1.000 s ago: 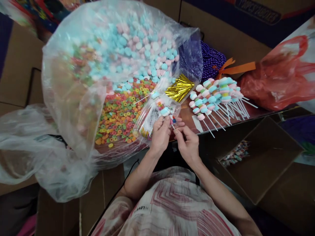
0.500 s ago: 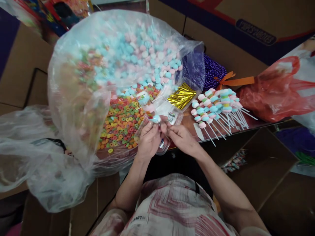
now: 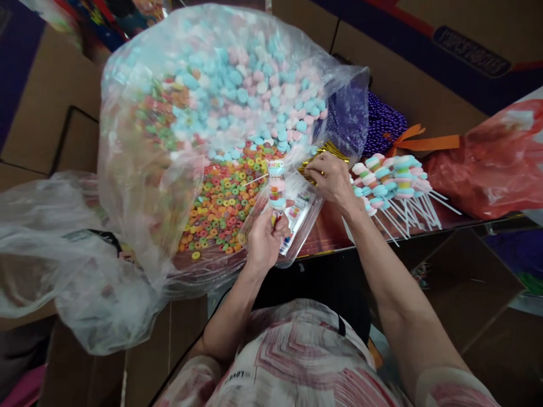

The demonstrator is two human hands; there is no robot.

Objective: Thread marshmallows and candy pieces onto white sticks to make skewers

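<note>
My left hand (image 3: 268, 234) is closed around the gathered lower end of a candy skewer (image 3: 278, 189) in a clear printed wrapper. Pink, blue and orange pieces show through it, and it stands roughly upright. Over the bundle of gold twist ties (image 3: 328, 151), my right hand (image 3: 333, 180) has its fingers bent and pinched at the near side; the fingertips are partly hidden. Beneath the left hand lies a clear plastic tray (image 3: 303, 234) with printed wrappers. Several finished marshmallow skewers (image 3: 392, 181) with white sticks lie just right of my right hand.
A large clear bag (image 3: 127, 107) spreads behind, with pink and blue marshmallows (image 3: 258, 85) and gummy rings (image 3: 224, 209). A purple dotted bag (image 3: 384, 121) with an orange ribbon and a red plastic bag (image 3: 483, 164) stand at right. Cardboard boxes (image 3: 394, 62) surround the table.
My right hand has left the wrapper's neck and moved right to the gold twist ties. The left hand still holds the wrapped skewer, now more upright. The whole view has shifted slightly.
</note>
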